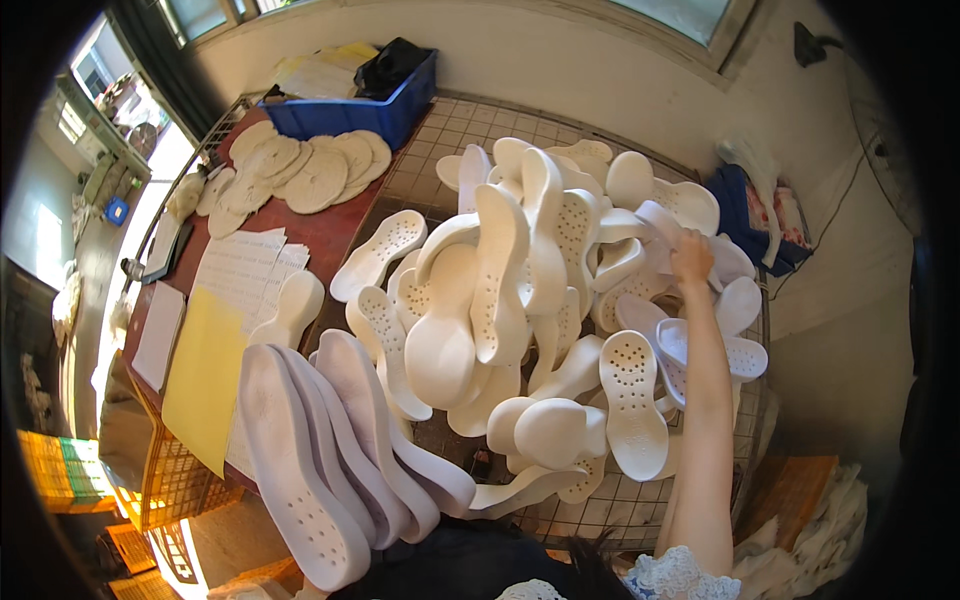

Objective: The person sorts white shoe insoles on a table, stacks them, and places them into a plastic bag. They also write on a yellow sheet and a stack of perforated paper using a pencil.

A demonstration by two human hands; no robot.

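A grid-topped bench is noted beneath the right hand, extending mainly to its left. Well left of the grip, a red tabletop is seen. A heap of pale soles is spread around the grip, mostly left and below; pieces are crossed, tilted and overlapped. Far lower left of the grip, a row of soles is closely nested. Progress, as judged: an early stage; a few soles are lined up, most are left loose.

Far upper left of the grip, a blue bin is placed. Below it, also left of the grip, printed sheets are laid; text is present but too small to be read. No brand or label could be made out.

Grip: a lavender-white sole is touched by the right hand; whether it is grasped cannot be told. The left hand is not seen.
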